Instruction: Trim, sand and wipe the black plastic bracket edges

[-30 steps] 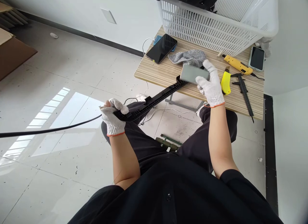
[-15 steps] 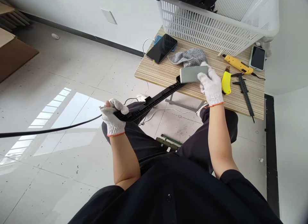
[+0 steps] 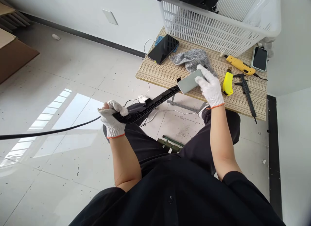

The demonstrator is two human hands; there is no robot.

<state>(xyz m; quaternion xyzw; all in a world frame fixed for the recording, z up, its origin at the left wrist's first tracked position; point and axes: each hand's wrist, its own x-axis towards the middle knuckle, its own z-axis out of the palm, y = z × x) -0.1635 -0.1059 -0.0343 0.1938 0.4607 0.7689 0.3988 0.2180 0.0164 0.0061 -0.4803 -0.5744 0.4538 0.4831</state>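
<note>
My left hand (image 3: 112, 117), in a white glove, is closed around the lower end of a long black ribbed plastic strip (image 3: 155, 106). A thin black tail runs left from that fist, and whether it is part of the strip is hidden. My right hand (image 3: 211, 85), also gloved, grips a flat grey-green rectangular block (image 3: 190, 82) between thumb and fingers. The block lies over the strip's upper end at the table edge and covers part of it. Just behind that hand is a crumpled grey cloth (image 3: 191, 59).
On the striped table (image 3: 155, 72) lie a black phone (image 3: 164, 48), a yellow pen-shaped power tool (image 3: 240, 64), a yellow utility knife (image 3: 227, 83), black calipers (image 3: 247, 95) and a smaller phone (image 3: 259, 58). A white plastic basket (image 3: 209, 28) stands at the back. Cardboard boxes (image 3: 17, 57) are at far left.
The grey-green block has tilted and slid down and left over the strip's end, with my right hand following. My left hand and the strip have shifted slightly left.
</note>
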